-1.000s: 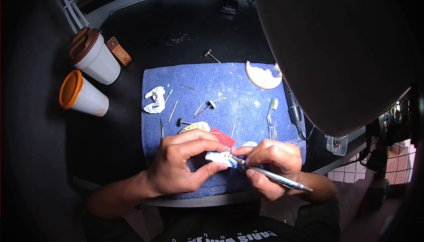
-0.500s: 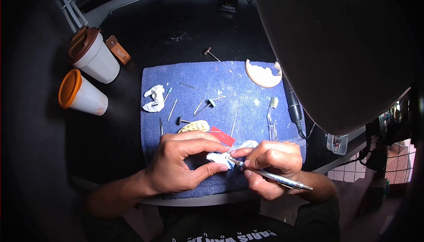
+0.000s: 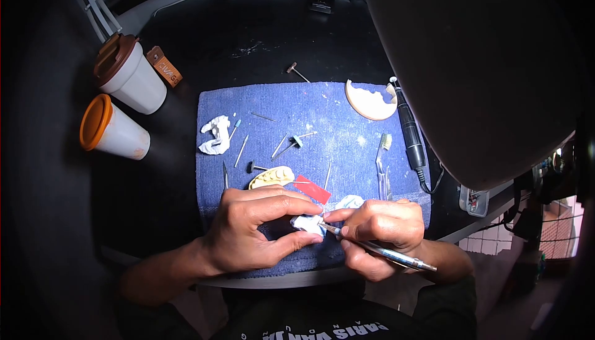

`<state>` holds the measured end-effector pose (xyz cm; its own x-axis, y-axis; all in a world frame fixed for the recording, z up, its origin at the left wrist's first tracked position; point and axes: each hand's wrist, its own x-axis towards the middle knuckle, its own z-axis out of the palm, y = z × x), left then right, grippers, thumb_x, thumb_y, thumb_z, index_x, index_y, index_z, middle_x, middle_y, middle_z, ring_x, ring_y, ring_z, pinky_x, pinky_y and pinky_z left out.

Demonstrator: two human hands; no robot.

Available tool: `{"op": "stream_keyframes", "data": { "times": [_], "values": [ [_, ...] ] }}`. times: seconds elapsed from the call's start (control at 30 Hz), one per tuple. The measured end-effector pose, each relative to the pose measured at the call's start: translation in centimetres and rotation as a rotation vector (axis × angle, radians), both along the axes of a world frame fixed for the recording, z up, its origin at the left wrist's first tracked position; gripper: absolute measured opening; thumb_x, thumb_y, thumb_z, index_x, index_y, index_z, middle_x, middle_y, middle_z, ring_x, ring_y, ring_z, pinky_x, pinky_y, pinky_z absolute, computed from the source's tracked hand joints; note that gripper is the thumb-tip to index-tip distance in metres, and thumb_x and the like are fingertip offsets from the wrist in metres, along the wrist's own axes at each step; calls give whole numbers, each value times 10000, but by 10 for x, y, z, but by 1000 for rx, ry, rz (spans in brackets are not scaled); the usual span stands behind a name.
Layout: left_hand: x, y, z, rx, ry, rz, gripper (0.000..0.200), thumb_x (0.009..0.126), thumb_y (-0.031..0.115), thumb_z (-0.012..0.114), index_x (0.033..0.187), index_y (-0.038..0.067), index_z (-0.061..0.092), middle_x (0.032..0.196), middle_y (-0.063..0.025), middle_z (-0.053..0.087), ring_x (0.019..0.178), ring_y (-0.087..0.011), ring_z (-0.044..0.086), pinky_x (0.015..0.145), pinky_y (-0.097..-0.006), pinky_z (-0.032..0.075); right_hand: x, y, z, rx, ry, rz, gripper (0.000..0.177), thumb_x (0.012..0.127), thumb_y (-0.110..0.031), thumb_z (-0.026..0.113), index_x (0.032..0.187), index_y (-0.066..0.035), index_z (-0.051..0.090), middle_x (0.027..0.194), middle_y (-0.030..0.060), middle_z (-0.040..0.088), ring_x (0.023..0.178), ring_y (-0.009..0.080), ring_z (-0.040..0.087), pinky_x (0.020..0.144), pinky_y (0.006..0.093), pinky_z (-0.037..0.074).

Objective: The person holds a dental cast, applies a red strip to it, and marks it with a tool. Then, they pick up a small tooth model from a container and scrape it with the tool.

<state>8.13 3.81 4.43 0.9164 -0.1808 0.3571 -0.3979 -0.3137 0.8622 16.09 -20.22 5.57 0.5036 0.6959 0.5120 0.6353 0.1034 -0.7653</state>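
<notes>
White piece (image 3: 306, 224), pinched in the left hand (image 3: 257, 229), between thumb and curled fingers. Metal pen-like tool (image 3: 396, 256) gripped in the right hand (image 3: 385, 233), fingers closed around it, tip at the piece. Beyond the left fingers, a yellow dental model (image 3: 271, 178); next to it, a red sheet (image 3: 313, 190), both on blue cloth (image 3: 263, 101).

Left of the blue towel (image 3: 260, 101), an orange-brown tag (image 3: 164, 67) shows "VAGO"; on the towel's near side, a dark shirt (image 3: 297, 321) reads "PARIS VAN JA".
</notes>
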Motion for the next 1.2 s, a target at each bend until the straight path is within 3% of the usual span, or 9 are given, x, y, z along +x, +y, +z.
{"op": "stream_keyframes", "data": {
  "times": [0.6,0.7,0.8,1.2],
  "values": [
    [0,-1,-1,10,-28,-6,370,749,79,982,1062,-9,804,1032,-166,818,956,-258,814,860,-340,624,0,-1,1,-13,-47,0,108,702,60,755,732,22,658,685,115,661,692,276,793,741,359,692],
    [0,-1,0,13,-32,-8,371,748,74,981,1061,-11,803,1034,-167,818,958,-258,814,861,-339,624,2,-2,1,-23,-69,31,119,718,77,750,774,17,663,751,117,714,719,287,810,751,400,711],
    [0,-1,0,7,-25,-14,370,748,69,980,1063,-12,803,1034,-168,818,959,-260,813,862,-339,623,2,0,1,-1,-58,34,114,696,66,755,742,25,660,684,119,659,702,283,797,710,354,689],
    [2,1,-1,-50,35,-42,364,782,23,946,1101,-34,782,1065,-179,798,1013,-255,795,880,-330,626,0,1,0,65,-7,-11,81,704,79,713,739,30,659,676,105,641,627,239,746,797,380,699]
  ]
}}
